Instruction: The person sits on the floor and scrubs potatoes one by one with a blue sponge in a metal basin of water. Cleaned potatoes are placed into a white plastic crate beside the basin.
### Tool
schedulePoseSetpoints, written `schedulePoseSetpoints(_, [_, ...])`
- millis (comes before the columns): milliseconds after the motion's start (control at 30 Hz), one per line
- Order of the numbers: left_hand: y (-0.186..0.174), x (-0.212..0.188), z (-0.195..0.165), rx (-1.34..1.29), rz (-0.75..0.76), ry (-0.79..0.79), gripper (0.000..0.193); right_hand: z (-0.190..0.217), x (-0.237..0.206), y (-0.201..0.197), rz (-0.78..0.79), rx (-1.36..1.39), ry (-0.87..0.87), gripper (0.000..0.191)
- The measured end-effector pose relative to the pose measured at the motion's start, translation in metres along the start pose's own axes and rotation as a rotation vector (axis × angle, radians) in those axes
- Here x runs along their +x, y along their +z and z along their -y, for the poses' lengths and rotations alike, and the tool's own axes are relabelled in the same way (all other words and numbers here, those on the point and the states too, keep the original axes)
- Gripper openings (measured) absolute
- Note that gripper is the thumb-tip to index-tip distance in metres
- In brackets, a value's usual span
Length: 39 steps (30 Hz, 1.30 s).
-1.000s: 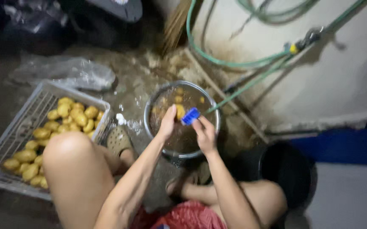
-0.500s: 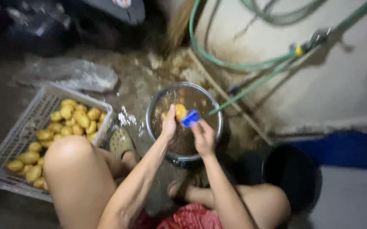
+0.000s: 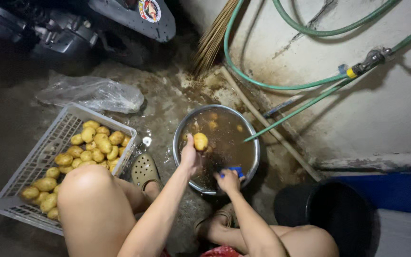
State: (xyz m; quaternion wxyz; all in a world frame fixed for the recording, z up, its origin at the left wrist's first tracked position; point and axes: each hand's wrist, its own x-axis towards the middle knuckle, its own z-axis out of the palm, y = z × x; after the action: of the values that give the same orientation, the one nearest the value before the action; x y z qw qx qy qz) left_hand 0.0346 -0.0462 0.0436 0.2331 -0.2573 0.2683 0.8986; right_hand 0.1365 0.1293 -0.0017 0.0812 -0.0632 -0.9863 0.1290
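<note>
My right hand [image 3: 228,180] has moved down since a moment ago; before, it held the blue thing up next to the potato, and now it is low at the near side of the bowl; my left hand [image 3: 190,154] has stayed up over the bowl with the potato.

From my head camera, looking down: my left hand holds one yellow potato [image 3: 200,141] just above the brown water; my fingers are curled round it and pinch it from the side; the potato sticks out past my fingertips. My right hand is closed round a small blue scrubber [image 3: 235,170]; only a bit of blue shows past my fingers; it is right at the water, near the rim closest to me. The round metal bowl [image 3: 254,143] sits on the wet, dirty floor; a few more potatoes float at the far side of the muddy water.

To my left is a white plastic crate [image 3: 48,147] with many potatoes in it; my bare knee is in front of it; a green sandal [image 3: 144,170] is between the crate and the bowl. A clear plastic bag [image 3: 91,93] lies behind the crate; a green hose [image 3: 281,85] runs along the wall; a black bucket [image 3: 329,214] stands by my right leg.
</note>
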Motion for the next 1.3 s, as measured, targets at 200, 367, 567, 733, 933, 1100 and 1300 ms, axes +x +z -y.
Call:
schedulePoseSetpoints(200, [-0.005, 0.007, 0.011, 0.211, -0.071, 0.245, 0.036, 0.03, 0.037, -0.064, 0.199, 0.995, 0.268, 0.044])
schedulePoseSetpoints(367, [0.004, 0.003, 0.021, 0.341, 0.051, 0.202, 0.039, 0.064, 0.036, -0.114, 0.039, 0.858, 0.004, 0.032])
schedulePoseSetpoints(567, [0.017, -0.014, 0.012, 0.324, 0.243, 0.365, 0.045, 0.043, 0.036, -0.097, 0.055, 0.857, 0.02, 0.036])
schedulePoseSetpoints(733, [0.024, -0.025, -0.001, 0.314, 0.212, 0.268, 0.042, 0.004, 0.027, -0.058, 0.018, 0.468, 0.187, 0.043])
schedulePoseSetpoints(933, [-0.001, -0.006, 0.009, 0.276, 0.099, 0.103, 0.038, 0.004, -0.011, -0.012, 0.143, -0.123, 0.098, 0.039])
schedulePoseSetpoints(1100, [-0.021, 0.016, 0.013, 0.317, 0.084, 0.192, 0.037, 0.016, 0.011, -0.007, 0.332, 0.412, 0.23, 0.042])
schedulePoseSetpoints(1300, [-0.018, 0.001, 0.011, 0.578, 0.041, 0.418, 0.039, 0.036, 0.037, -0.061, 0.129, 1.113, 0.106, 0.031])
